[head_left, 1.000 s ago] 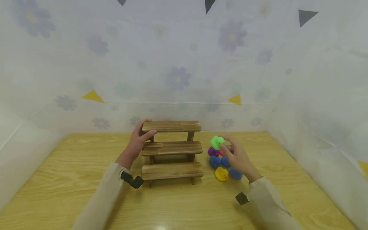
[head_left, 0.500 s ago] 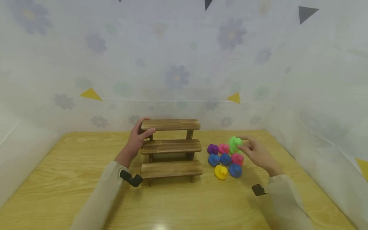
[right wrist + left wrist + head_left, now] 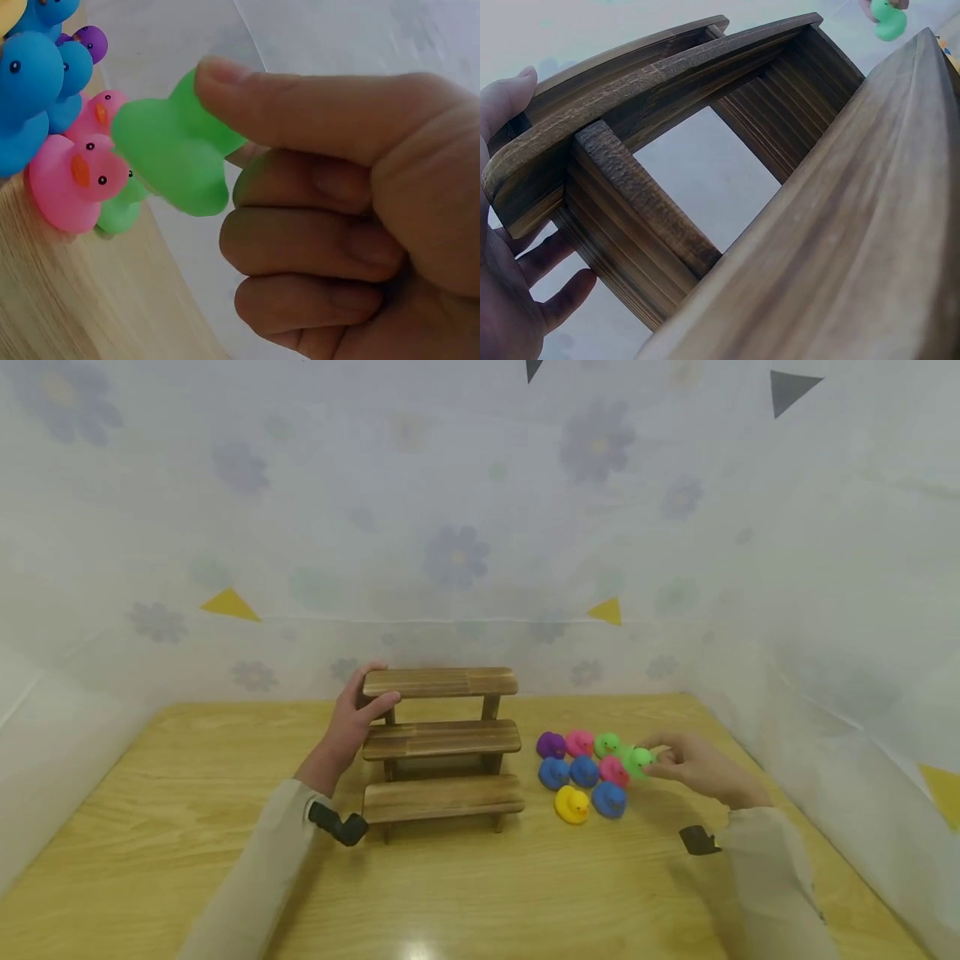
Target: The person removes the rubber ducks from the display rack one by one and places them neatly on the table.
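My left hand point(image 3: 347, 731) grips the left end of the top step of a three-step wooden display stand point(image 3: 442, 740). In the left wrist view its thumb point(image 3: 508, 101) lies by one board, and other fingers show beyond the side support. To the right of the stand, my right hand point(image 3: 705, 770) pinches a green rubber duck point(image 3: 638, 762) at the right end of a group of ducks. The right wrist view has the thumb point(image 3: 300, 112) pressed on that green duck point(image 3: 161, 150), off the tabletop, other fingers curled below. The index finger is mostly hidden.
The duck group holds a second green duck point(image 3: 607, 745), a purple one point(image 3: 551, 745), pink ones point(image 3: 580, 743), several blue ones point(image 3: 554, 772) and a yellow one point(image 3: 572, 805) in front. White flowered sheeting point(image 3: 457, 635) walls the wooden table point(image 3: 465, 893) at the back and sides.
My right hand has carried the green duck rightward from above the purple duck, then lower, to the group's right end, uncovering ducks behind it. The left hand keeps its grip on the stand.
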Tool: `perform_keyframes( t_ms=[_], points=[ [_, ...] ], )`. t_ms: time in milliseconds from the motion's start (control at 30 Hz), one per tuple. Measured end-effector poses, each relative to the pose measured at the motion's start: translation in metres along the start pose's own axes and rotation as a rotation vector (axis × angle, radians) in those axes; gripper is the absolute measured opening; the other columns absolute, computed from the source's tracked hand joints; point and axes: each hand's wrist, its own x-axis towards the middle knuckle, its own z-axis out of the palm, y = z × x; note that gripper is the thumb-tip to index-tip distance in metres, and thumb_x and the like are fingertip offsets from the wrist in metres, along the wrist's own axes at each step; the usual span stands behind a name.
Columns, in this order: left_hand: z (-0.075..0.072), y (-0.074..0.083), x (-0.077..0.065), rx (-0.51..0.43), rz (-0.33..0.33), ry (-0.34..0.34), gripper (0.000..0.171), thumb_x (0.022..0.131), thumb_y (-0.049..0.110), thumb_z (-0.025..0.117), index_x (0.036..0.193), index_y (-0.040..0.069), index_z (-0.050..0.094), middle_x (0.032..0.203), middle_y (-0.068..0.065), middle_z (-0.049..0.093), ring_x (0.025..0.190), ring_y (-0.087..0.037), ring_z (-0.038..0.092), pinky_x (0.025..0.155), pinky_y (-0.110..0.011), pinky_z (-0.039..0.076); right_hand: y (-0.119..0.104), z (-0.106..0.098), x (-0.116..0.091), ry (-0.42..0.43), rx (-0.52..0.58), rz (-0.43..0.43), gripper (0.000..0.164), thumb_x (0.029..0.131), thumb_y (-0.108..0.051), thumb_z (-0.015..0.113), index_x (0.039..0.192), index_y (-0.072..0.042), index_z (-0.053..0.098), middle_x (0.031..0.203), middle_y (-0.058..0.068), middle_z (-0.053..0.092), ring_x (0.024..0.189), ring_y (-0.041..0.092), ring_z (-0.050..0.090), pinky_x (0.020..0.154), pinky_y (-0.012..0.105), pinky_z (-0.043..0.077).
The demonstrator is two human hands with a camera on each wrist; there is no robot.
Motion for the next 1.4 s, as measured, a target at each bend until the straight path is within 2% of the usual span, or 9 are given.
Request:
perform_keyframes(
  t_ms=[100,200,300,467,633,900,1067,1267,1400],
  points=[
    [0.0,0.001,0.0,0.004,-0.012,0.002,0.051,0.098,0.024,0.056,0.144,0.016,0.035,0.122,-0.015,0.055,0.097,-0.004,0.062,0.101,-0.047,0.043,0.004,-0.003,-0.005,-0.073,-0.002,0.058,0.032,0.093,-0.016,0.064,0.118,0.003,0.059,0.062,-0.008,0.047,0.054,0.003,0.039,0.061,0.024,0.042],
    [0.001,0.003,0.002,0.009,-0.021,0.005,0.051,0.098,0.025,0.055,0.144,0.015,0.035,0.127,-0.018,0.051,0.095,-0.001,0.06,0.101,-0.047,0.043,0.007,-0.006,-0.007,-0.129,0.006,0.102,0.035,0.092,-0.016,0.064,0.12,0.003,0.058,0.077,0.001,0.064,0.072,0.011,0.057,0.073,0.026,0.047],
    [0.001,0.003,0.003,0.005,-0.027,0.002,0.051,0.098,0.025,0.055,0.144,0.015,0.034,0.133,-0.019,0.047,0.097,-0.003,0.06,0.101,-0.047,0.042,0.01,-0.006,-0.008,-0.173,0.042,0.122,0.035,0.092,-0.015,0.064,0.121,0.004,0.057,0.076,0.005,0.064,0.076,0.016,0.058,0.076,0.029,0.047],
    [0.001,0.001,0.001,0.001,-0.033,-0.006,0.053,0.098,0.026,0.055,0.145,0.015,0.033,0.14,-0.017,0.04,0.101,-0.008,0.06,0.102,-0.048,0.041,0.015,-0.004,-0.009,-0.215,0.053,0.109,0.034,0.092,-0.013,0.064,0.12,0.005,0.058,0.062,-0.005,0.05,0.063,0.01,0.048,0.07,0.029,0.046],
    [0.002,0.001,0.002,0.002,-0.028,-0.011,0.052,0.098,0.027,0.056,0.144,0.016,0.034,0.142,-0.016,0.038,0.098,-0.004,0.059,0.102,-0.048,0.041,0.017,-0.002,-0.009,-0.218,0.021,0.106,0.033,0.091,-0.012,0.065,0.118,0.004,0.059,0.057,-0.008,0.042,0.054,0.005,0.038,0.061,0.026,0.042],
    [0.002,0.0,0.0,0.015,-0.014,0.004,0.05,0.098,0.027,0.056,0.143,0.019,0.036,0.132,-0.016,0.045,0.094,-0.003,0.06,0.098,-0.042,0.044,0.021,0.004,-0.005,-0.228,0.054,0.143,0.036,0.088,-0.009,0.065,0.119,0.008,0.058,0.057,-0.007,0.036,0.052,0.004,0.031,0.054,0.023,0.033],
    [0.001,-0.002,0.001,0.011,-0.017,0.004,0.049,0.097,0.027,0.058,0.141,0.02,0.037,0.138,-0.013,0.041,0.094,-0.005,0.06,0.095,-0.035,0.046,0.028,0.003,-0.007,-0.233,0.068,0.157,0.038,0.088,-0.008,0.065,0.12,0.009,0.057,0.058,-0.008,0.037,0.052,0.005,0.032,0.055,0.024,0.036],
    [0.002,-0.002,0.001,-0.004,-0.024,0.005,0.05,0.097,0.026,0.058,0.142,0.018,0.036,0.143,-0.014,0.037,0.101,-0.01,0.059,0.101,-0.046,0.042,0.032,0.004,-0.01,-0.229,0.079,0.133,0.037,0.089,-0.009,0.065,0.12,0.008,0.057,0.058,-0.009,0.033,0.052,0.003,0.029,0.054,0.023,0.035],
    [0.001,0.0,0.0,-0.006,-0.026,0.004,0.051,0.098,0.026,0.057,0.143,0.017,0.035,0.147,-0.013,0.033,0.104,-0.012,0.058,0.102,-0.047,0.041,0.033,0.005,-0.01,-0.237,0.088,0.103,0.038,0.09,-0.007,0.063,0.122,0.011,0.055,0.059,-0.009,0.031,0.051,0.003,0.027,0.051,0.021,0.033]
  ],
)
